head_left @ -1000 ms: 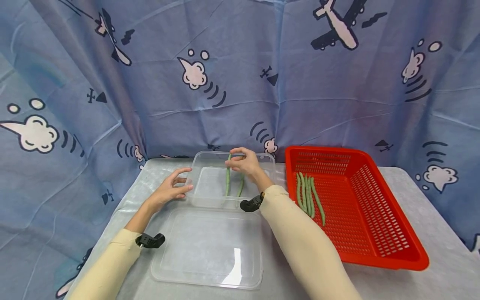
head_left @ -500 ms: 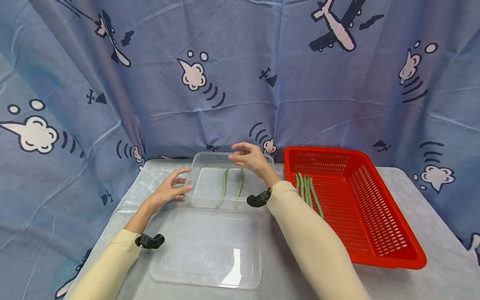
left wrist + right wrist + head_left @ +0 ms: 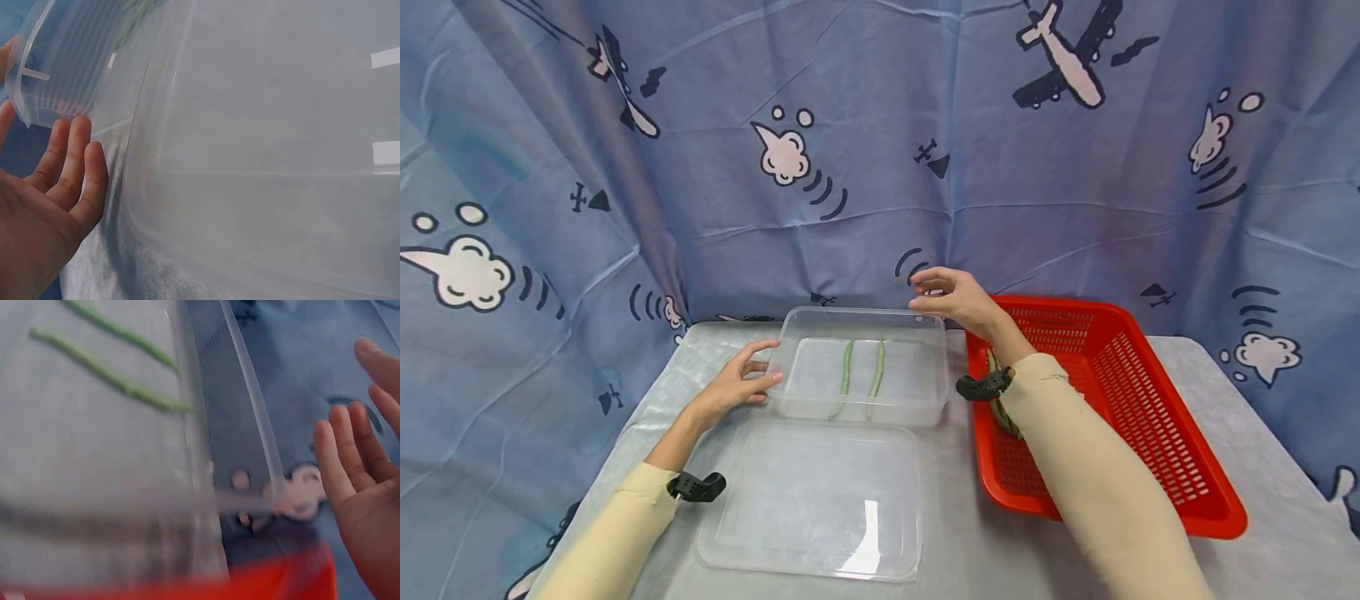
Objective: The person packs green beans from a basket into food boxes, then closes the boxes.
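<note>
A clear plastic container (image 3: 917,367) stands at the back of the table. Two green beans (image 3: 877,371) lie in it, roughly side by side with a gap between them. At its left end my left hand (image 3: 741,383) rests with relaxed fingers, its fingertips (image 3: 78,125) right at the container's wall. My right hand (image 3: 962,302) is raised above the gap between container and basket, with spread fingers and nothing in them. Below that arm is a red basket (image 3: 1150,400); more green beans (image 3: 997,408) lie along its left side, partly hidden by the sleeve.
Flat in front of the container lies a clear lid (image 3: 805,492). The grey-covered table (image 3: 955,542) ends at a patterned blue curtain (image 3: 715,167) behind and at the left. The basket's raised walls stand close to the container's right end.
My right hand has let go of a green bean, which now lies in the container beside the other. That hand has since lifted and moved right towards the basket. My left hand has stayed put.
</note>
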Demonstrator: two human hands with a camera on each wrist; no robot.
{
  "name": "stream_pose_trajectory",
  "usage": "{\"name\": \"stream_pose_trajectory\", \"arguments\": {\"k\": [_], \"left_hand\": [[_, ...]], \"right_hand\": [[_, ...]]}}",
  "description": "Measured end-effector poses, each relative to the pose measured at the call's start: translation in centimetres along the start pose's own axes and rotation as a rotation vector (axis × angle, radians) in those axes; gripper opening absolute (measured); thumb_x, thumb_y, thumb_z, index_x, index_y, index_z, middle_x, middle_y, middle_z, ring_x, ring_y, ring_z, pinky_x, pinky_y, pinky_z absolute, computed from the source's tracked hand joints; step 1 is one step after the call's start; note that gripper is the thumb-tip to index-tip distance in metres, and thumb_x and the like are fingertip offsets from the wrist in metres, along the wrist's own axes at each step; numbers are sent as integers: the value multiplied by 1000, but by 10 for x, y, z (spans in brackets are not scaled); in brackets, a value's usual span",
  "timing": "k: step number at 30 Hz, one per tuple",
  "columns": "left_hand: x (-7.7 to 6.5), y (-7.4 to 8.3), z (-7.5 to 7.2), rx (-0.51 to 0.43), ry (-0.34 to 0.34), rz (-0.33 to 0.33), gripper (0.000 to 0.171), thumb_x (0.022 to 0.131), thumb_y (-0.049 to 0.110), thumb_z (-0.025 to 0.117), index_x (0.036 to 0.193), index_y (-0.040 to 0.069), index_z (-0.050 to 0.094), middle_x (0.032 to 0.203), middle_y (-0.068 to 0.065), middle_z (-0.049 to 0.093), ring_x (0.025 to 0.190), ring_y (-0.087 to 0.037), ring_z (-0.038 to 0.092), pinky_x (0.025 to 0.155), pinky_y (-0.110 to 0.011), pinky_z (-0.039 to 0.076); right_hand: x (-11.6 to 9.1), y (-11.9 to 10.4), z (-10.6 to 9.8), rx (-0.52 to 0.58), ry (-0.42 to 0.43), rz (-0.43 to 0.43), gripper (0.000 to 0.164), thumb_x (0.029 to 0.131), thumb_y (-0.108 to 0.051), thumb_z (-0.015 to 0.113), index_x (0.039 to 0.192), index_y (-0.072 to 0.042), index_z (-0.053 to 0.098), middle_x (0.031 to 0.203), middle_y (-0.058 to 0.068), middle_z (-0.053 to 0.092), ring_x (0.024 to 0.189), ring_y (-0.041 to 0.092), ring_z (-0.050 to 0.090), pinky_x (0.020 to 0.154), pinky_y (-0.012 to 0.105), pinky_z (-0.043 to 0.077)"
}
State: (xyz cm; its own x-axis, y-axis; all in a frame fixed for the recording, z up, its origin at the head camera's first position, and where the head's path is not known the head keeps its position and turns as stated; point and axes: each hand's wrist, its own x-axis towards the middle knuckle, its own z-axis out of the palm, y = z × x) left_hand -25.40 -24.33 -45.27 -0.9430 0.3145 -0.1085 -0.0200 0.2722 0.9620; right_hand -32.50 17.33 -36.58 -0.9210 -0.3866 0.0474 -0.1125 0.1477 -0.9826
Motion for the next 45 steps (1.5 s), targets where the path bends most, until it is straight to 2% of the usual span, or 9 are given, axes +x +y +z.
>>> {"name": "stream_pose_trajectory", "arguments": {"k": [6, 14, 17, 22, 26, 31, 36, 40, 45], "left_hand": [[-2, 0, 0, -7, 5, -9, 70, 98, 27, 72, 158, 24, 34, 145, -27, 38, 130, -40, 43, 88, -48, 53], [-3, -1, 2, -15, 1, 1, 70, 99, 26, 71, 158, 24, 33, 144, -28, 37, 128, -40, 43, 87, -47, 54], [-3, -2, 2, -15, -1, 1, 70, 99, 26, 71, 158, 24, 33, 144, -28, 37, 128, -40, 43, 86, -47, 54], [-3, -2, 2, -12, 3, -10, 70, 99, 27, 71, 158, 25, 33, 145, -28, 36, 129, -40, 42, 87, -47, 54], [-3, -2, 2, -8, -2, -6, 71, 99, 26, 70, 159, 23, 32, 146, -29, 35, 130, -41, 41, 88, -49, 53], [-2, -1, 2, -7, -6, -2, 71, 100, 25, 70, 159, 22, 30, 146, -29, 34, 131, -41, 40, 89, -49, 53], [-1, -2, 2, -15, 0, -15, 71, 99, 26, 71, 158, 25, 32, 145, -27, 36, 130, -40, 41, 88, -48, 53], [-1, -4, 2, -26, -7, -17, 71, 99, 26, 70, 159, 24, 32, 144, -27, 36, 129, -41, 42, 88, -48, 53], [0, -4, 2, -26, -7, -21, 70, 100, 26, 69, 159, 24, 31, 144, -28, 36, 130, -40, 41, 89, -49, 53]], "right_hand": [[-19, 9, -34, 15, 31, -11, 52, 96, -6, 72, 140, 9, 49, 133, 27, 51, 110, 27, 60, 99, 44, 48], [-48, 26, -73, 54, 110, 3, 51, 97, -11, 72, 140, 7, 51, 141, 30, 44, 116, 31, 59, 97, 42, 49], [-59, 37, -87, 42, 122, 20, 50, 98, -12, 71, 140, 7, 51, 140, 26, 47, 119, 34, 58, 96, 41, 50], [-75, 59, -106, 20, 114, 73, 53, 100, -13, 68, 142, 10, 46, 127, 13, 57, 118, 34, 58, 95, 40, 50], [-89, 78, -118, -87, 122, 123, 55, 99, -16, 71, 141, 10, 48, 125, 13, 59, 110, 24, 62, 94, 40, 51], [-100, 96, -125, -218, 108, 148, 56, 96, -15, 74, 141, 9, 50, 130, 28, 54, 101, 13, 62, 91, 41, 54], [-103, 104, -125, -335, 92, 116, 53, 93, -9, 77, 136, 12, 54, 124, 32, 56, 100, 25, 61, 82, 39, 57], [-103, 111, -126, -461, 65, 77, 55, 86, -8, 83, 131, 12, 58, 114, 29, 61, 98, 33, 60, 76, 30, 53], [-102, 117, -127, -524, 41, 33, 56, 81, -8, 88, 126, 13, 61, 108, 25, 62, 94, 33, 58, 75, 27, 50]]}}
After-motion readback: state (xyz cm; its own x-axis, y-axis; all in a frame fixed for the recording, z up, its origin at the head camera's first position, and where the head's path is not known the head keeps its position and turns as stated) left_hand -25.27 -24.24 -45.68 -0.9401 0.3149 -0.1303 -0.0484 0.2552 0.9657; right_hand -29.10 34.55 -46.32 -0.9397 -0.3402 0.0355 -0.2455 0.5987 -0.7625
